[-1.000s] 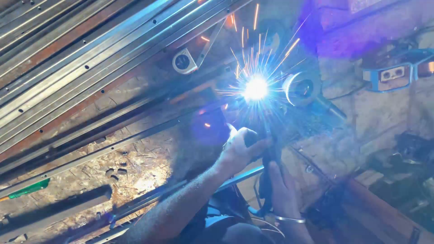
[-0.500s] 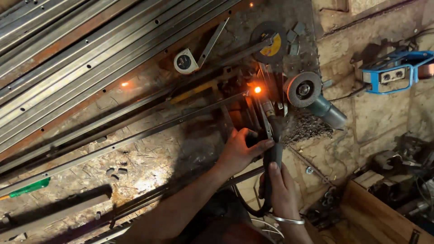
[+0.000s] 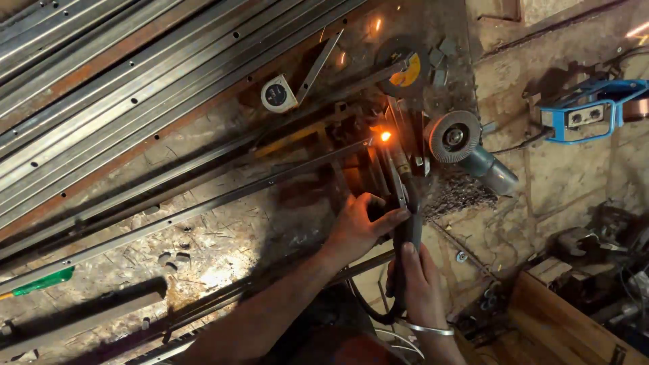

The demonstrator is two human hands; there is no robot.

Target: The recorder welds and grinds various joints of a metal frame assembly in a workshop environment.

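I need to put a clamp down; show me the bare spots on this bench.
Bare board lies below the long perforated steel bar, right of the green-handled tool. Crowded: around the glowing weld spot, the grey angle grinder, and both hands.

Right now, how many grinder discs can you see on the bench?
2. A flap disc on the angle grinder right of the glowing weld, and a loose dark disc with a yellow label above it. Others may be hidden.
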